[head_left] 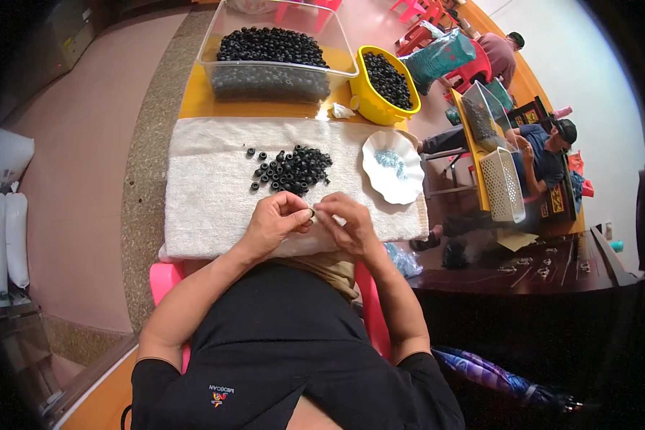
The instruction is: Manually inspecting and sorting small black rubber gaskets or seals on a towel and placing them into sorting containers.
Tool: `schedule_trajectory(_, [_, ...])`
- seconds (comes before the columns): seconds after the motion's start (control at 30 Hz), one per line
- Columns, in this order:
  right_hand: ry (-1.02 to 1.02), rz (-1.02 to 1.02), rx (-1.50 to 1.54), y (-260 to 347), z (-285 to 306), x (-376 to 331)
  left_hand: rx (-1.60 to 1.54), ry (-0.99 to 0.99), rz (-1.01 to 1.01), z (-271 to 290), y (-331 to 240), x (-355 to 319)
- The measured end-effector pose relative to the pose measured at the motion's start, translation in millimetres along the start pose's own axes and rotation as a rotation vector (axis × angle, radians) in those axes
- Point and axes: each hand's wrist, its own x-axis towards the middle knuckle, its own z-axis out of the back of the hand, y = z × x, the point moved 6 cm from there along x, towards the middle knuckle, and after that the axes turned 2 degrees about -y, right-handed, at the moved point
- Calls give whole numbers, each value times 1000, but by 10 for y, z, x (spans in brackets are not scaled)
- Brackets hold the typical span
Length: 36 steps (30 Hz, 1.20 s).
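My left hand (283, 218) pinches a small dark piece (312, 213), black bead pile (297, 168) at its twelve o'clock, blurred right hand (347, 218) at three, grip can't tell; loose pinch could drop it onto the towel (208, 186).

The central beads (294, 170) were black, the towel (201, 201) off-white, the plate (400, 193) white, its bits (389, 161) pale blue, the upper-centre tub (369, 104) yellow; the lower-right umbrella (491, 374) was patterned in purple and blue.
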Motion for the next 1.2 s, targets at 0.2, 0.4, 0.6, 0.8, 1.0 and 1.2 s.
schedule_trajectory(0.2, [-90, -84, -365, -341, 184, 247, 5, 3, 0, 24, 43, 21])
schedule_trajectory(0.4, [-28, -67, -536, -482, 47, 341, 8, 3, -10, -3, 2, 13])
schedule_trajectory(0.6, [-36, -51, -451, -505, 66, 324, 18, 4, -5, 5, 5, 21])
schedule_trajectory(0.8, [-119, -37, -162, -365, 112, 225, 27, 8, -5, 1, 4, 9])
schedule_trajectory(1.0, [2, -330, 131, -399, -34, 40, 37, 33, -12, -1, 23, 9])
schedule_trajectory(1.2, [44, -398, 467, -407, -159, -35, 61, 51, -17, -14, 41, 11])
